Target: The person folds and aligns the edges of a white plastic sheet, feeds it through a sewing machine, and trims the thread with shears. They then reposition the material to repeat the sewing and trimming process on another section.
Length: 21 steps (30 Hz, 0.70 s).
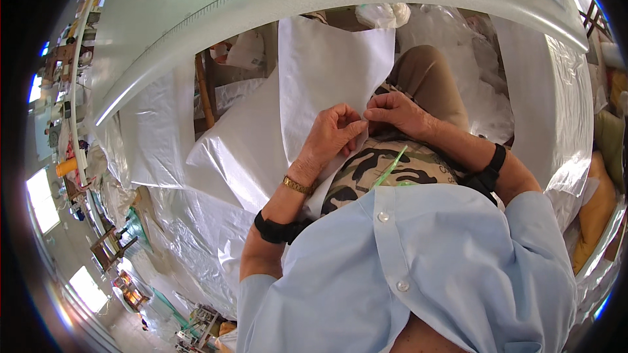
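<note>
A white plastic sheet point(330, 59) hangs from the table's near edge down toward my lap. My left hand point(332, 132), with a gold watch at its wrist, has its fingers curled and pinched at the sheet's right-hand edge. Close beside it, thumb and fingertips pressed together on the same edge, is my right hand point(398, 112). The two hands' fingertips nearly meet. The bit of edge between them is mostly hidden by the fingers. Below them lies camouflage cloth point(366, 167) over my lap, with a thin green strip point(392, 167) on it.
Ahead stands a pale table point(261, 10) with a ruler scale printed along it and a rounded near edge. Shiny white sheeting point(229, 150) spreads at my left. Clear plastic bags point(451, 59) lie under the table, and more sheeting point(556, 104) hangs at the right.
</note>
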Motion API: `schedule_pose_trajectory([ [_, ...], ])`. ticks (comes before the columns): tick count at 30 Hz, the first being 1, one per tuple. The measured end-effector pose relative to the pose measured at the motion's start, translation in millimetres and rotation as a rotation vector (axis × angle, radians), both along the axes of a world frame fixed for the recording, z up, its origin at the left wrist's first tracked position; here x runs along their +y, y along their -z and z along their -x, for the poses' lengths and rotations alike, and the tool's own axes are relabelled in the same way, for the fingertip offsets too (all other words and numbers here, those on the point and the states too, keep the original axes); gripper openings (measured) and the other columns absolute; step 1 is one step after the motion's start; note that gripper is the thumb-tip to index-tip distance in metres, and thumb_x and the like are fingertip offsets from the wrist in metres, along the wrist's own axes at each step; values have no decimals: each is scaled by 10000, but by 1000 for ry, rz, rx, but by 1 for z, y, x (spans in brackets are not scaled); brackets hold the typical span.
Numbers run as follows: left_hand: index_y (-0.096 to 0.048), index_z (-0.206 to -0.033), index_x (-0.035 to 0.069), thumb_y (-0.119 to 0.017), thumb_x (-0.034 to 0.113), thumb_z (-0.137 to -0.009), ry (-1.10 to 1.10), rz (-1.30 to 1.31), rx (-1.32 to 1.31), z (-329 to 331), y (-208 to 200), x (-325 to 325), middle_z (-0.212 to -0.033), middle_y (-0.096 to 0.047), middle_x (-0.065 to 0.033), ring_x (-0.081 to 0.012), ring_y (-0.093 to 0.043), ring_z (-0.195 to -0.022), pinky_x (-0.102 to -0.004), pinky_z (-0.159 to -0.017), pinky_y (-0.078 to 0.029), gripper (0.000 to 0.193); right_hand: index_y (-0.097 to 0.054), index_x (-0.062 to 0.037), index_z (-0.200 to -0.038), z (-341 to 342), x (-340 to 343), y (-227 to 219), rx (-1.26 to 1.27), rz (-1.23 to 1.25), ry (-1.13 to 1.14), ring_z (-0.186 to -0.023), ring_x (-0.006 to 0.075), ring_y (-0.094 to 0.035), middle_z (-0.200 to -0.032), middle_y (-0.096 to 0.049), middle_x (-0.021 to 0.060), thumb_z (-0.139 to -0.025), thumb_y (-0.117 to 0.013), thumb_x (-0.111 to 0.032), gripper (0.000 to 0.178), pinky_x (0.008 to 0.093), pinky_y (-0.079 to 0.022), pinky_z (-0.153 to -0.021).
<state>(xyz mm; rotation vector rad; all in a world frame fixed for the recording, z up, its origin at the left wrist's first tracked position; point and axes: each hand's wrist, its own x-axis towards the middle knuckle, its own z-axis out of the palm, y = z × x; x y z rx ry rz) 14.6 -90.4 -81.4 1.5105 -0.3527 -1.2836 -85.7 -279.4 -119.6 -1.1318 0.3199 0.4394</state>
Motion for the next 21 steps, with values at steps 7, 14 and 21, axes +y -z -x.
schedule_pose_trajectory([
  [7,-607,-949,-2,-615,139,-927,67,-9,7,-4,8,-2,-742,-613,-14,-39,-549,-556,-170,-464,-443,143,-671,2,-890,-3,0,3,16,74,-28,-731,77,-611,-781,-669,29,-927,-658,-302,306,233,-499,-711],
  [14,-627,-940,-7,-644,165,-909,75,10,44,-4,9,-4,-752,-643,-30,-50,-565,-549,-183,-474,-472,176,-673,-10,-884,-4,0,5,30,12,-26,-731,77,-620,-781,-678,33,-931,-653,-305,299,229,-502,-706],
  [21,-633,-946,-6,-594,155,-934,67,11,75,-6,12,-1,-779,-658,-40,-51,-576,-590,-181,-501,-484,167,-670,-15,-878,-5,-1,3,40,-9,-37,-735,76,-622,-792,-678,32,-940,-642,-289,282,225,-502,-712],
])
